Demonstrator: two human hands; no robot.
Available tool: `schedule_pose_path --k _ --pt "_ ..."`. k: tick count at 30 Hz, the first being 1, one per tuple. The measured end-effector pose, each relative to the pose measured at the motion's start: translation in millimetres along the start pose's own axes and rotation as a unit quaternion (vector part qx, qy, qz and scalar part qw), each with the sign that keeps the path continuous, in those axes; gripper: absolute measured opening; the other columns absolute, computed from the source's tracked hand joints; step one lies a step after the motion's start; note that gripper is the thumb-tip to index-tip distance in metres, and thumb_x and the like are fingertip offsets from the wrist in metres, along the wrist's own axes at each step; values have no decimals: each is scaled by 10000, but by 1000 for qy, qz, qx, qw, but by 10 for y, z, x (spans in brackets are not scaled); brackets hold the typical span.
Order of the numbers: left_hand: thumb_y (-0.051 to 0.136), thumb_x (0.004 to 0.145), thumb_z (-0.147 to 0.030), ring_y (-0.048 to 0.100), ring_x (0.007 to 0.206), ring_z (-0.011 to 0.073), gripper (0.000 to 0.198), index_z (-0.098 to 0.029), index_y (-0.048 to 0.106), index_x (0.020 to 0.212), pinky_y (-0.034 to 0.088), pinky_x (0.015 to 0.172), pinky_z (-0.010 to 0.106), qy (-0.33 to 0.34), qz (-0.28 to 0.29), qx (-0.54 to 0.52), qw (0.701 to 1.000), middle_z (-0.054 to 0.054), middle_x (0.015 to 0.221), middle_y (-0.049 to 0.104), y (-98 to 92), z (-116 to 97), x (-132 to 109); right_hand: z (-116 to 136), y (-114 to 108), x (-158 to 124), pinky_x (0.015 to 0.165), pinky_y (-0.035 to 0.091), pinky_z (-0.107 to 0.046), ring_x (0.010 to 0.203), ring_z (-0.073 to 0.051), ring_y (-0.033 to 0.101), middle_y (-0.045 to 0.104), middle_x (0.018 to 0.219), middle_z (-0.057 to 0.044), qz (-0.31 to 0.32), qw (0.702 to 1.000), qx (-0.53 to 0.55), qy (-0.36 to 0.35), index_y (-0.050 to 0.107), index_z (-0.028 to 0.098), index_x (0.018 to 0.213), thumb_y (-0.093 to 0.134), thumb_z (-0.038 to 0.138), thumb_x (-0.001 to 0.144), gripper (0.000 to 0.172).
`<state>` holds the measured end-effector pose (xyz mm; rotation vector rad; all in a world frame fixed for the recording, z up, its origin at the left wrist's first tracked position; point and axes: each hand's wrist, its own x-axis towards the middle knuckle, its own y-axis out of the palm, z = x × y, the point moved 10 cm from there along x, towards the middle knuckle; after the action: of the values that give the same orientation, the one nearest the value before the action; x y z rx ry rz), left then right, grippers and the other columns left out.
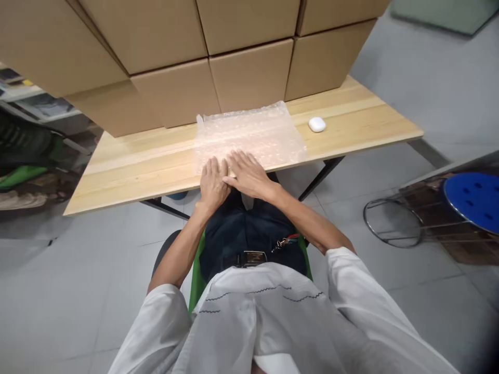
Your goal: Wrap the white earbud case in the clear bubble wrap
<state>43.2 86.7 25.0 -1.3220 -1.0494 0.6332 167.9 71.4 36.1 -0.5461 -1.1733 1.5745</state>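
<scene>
A clear sheet of bubble wrap (pixel 253 132) lies flat on the light wooden table (pixel 132 166), in front of stacked cardboard boxes. My left hand (pixel 213 183) rests palm down on the wrap's near edge, fingers stretched out. Beside it, my right hand (pixel 249 174) also lies flat on the wrap with fingers spread, its thumb touching the left hand. Neither hand holds anything. A small white earbud case (pixel 317 124) sits on the table to the right of the wrap, apart from both hands.
Stacked cardboard boxes (pixel 249 72) fill the back of the table. A blue stool (pixel 473 200) with a metal ring frame stands on the grey floor at the right. Cluttered shelves and a green item are at the far left. I sit on a green chair.
</scene>
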Motion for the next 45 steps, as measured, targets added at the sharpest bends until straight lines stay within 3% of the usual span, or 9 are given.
schedule_pose_path --k 4,12,17,23,27,31,33,37,45 --pt "599 1122 -289 459 1917 535 792 -73 534 1881 380 1562 772 3 -6 -5 1000 343 1998 509 -6 -1 4 -98 34 77 1627 233 -680 1975 -403 340 463 2061 -190 -5 1000 11 17 494 151 1973 249 917 1267 1071" --pt "631 1101 -290 418 1929 571 853 23 498 1883 365 1566 781 17 24 11 999 428 1996 441 -86 -92 -29 -1016 -497 -571 1584 298 -737 1932 -490 409 473 2008 -343 -56 992 -71 92 495 -28 1925 254 766 1310 1033" --pt "685 1125 -354 435 1925 559 840 -17 519 1876 394 1553 781 18 8 5 1000 411 1986 475 -89 -44 -34 -1271 -736 -854 1529 403 -717 1871 -493 507 556 1950 -361 -83 978 -139 129 548 -39 1875 296 607 1330 883" --pt "759 1189 -660 432 1934 537 907 -61 563 1840 387 1572 720 30 14 7 999 392 1991 485 -127 69 12 -1012 -731 -948 1423 520 -738 1762 -532 609 638 1866 -387 -74 975 -161 132 616 -38 1803 351 475 1301 766" --pt "796 1165 -744 300 1983 545 1099 -20 466 1922 240 1627 737 80 14 11 997 390 2058 346 -150 -203 7 -652 -685 -904 1319 581 -775 1658 -567 675 634 1887 -354 -59 984 -130 102 608 36 1850 362 491 1304 752" --pt "745 1219 -581 329 1986 480 948 -50 458 1950 262 1643 694 165 25 -19 986 335 2059 398 0 -702 -79 -292 -700 -750 1452 472 -809 1768 -547 595 592 1964 -248 -53 996 -55 37 576 135 1930 369 574 1318 781" --pt "688 1240 -473 389 1966 463 851 -20 481 1930 325 1630 670 170 23 -36 985 339 2022 469 90 -818 -97 -123 -613 -652 1555 388 -752 1865 -481 513 586 1982 -196 -16 999 6 -32 585 158 1939 349 643 1322 820" --pt "560 1264 -341 504 1912 441 688 12 573 1854 390 1609 649 141 4 -51 989 343 1933 597 173 -805 -76 -52 -412 -556 1622 329 -664 1939 -379 431 499 2045 -139 39 984 129 -114 573 195 1964 259 807 1308 950" --pt "590 1224 -255 482 1927 429 635 -60 613 1827 427 1592 685 118 3 -61 991 316 1963 575 97 -764 -106 -246 -364 -546 1628 327 -674 1927 -355 459 484 2049 -135 38 985 137 -101 526 210 1991 220 864 1292 1004"
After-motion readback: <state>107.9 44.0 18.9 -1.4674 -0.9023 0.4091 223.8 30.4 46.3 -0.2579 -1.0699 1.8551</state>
